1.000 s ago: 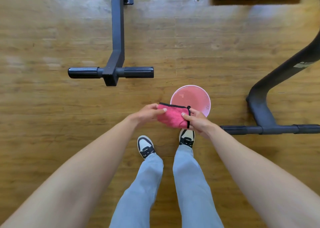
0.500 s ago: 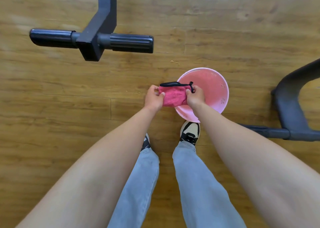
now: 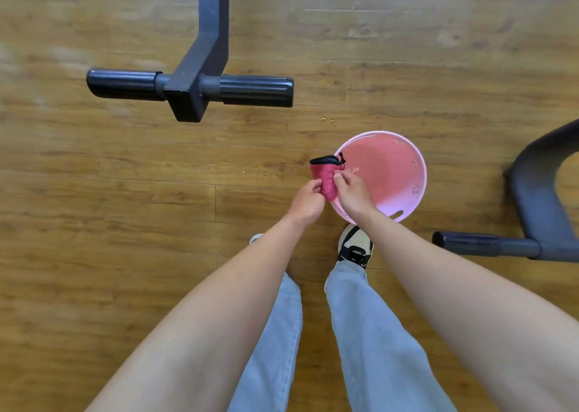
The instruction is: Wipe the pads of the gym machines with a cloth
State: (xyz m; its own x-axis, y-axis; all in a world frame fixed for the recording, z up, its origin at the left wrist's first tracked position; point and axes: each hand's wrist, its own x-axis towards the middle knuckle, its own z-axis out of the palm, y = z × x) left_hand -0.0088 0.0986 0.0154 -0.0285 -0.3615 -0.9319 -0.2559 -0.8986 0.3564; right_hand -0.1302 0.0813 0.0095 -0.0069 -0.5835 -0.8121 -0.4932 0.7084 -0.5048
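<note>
cloth [image 3: 327, 173] now bunched, both hands gripping

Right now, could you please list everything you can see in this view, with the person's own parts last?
cloth: one, pink with black trim, held over the basin's left rim
basin: one, pink, on the floor right of centre
machine bar with roller pads: one, black, upper left
machine frame: one, black, right edge
floor: wood, brown
shoes: light and black
jeans: light blue
left hand: grips cloth
right hand: grips cloth
</note>
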